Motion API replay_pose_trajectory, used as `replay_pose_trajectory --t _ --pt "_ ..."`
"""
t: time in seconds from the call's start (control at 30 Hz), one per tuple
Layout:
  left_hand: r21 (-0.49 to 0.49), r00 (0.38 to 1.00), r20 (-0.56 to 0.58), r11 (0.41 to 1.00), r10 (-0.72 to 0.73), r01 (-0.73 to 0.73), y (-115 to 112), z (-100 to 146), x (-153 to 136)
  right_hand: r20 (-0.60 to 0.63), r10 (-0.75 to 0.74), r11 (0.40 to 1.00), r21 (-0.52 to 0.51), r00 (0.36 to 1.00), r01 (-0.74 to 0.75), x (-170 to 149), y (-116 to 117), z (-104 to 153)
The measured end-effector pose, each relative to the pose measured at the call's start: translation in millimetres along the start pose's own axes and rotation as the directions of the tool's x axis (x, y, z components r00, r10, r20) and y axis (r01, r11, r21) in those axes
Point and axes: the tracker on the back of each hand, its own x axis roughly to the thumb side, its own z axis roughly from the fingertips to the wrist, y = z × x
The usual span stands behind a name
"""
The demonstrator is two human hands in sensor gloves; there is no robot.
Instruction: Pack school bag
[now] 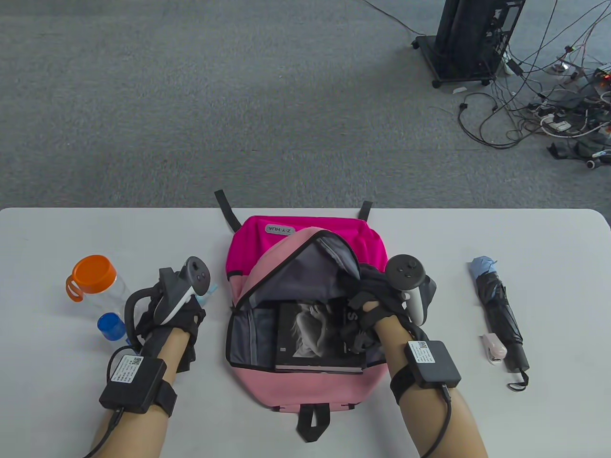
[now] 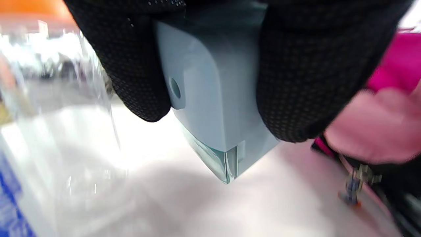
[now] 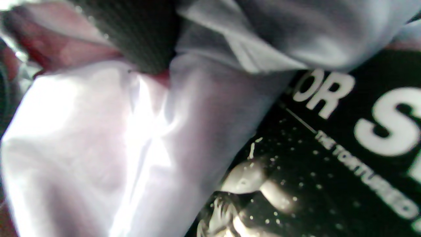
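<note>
A pink backpack (image 1: 305, 238) lies on the white table (image 1: 549, 248) with its main compartment unzipped. A black book (image 1: 310, 338) lies flat inside; its cover with white letters also shows in the right wrist view (image 3: 329, 158). My left hand (image 1: 179, 312) is left of the bag and grips a small pale blue box (image 2: 210, 98) between gloved fingers (image 2: 131, 65), just above the table. A bit of the box shows in the table view (image 1: 209, 292). My right hand (image 1: 370, 305) grips the bag's flap at the right side of the opening, holding the grey lining (image 3: 98, 131) up.
A clear bottle with an orange lid (image 1: 95, 286) and a small blue cap (image 1: 110, 326) stand left of my left hand. A folded dark umbrella (image 1: 501, 315) and a small pink-white item (image 1: 494, 347) lie to the right. Cables lie on the floor beyond the table.
</note>
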Motion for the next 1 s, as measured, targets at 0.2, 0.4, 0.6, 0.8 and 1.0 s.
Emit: replay_pose_trajectory --t 0.2,0.4,0.6,0.8,1.0 --pt "0.268 0.962 0.259 0.951 0.084 -0.155 42.9 49.3 10.6 -0.014 -0.008 1.0 0.009 1.0 0.009 0.0 -1.2 -2.9" --pt "0.393 0.916 0.398 0.912 -0.052 -0.119 35.2 85.9 48.9 -0.017 0.006 1.0 0.008 1.0 -0.006 1.6 -0.4 -3.2" --pt "0.517 0.889 0.427 0.851 -0.166 -0.089 -8.8 81.5 77.5 -0.02 0.027 1.0 0.009 0.999 -0.026 2.7 0.6 -3.3" --pt "0.588 0.758 0.493 0.806 -0.427 0.071 -58.6 95.4 100.3 0.009 0.073 0.997 0.013 0.997 -0.073 3.4 3.2 -2.8" --pt "0.472 0.727 0.572 0.878 -0.379 0.086 -75.0 99.7 100.8 0.01 0.063 0.998 0.019 0.998 -0.063 3.0 3.7 -2.5"
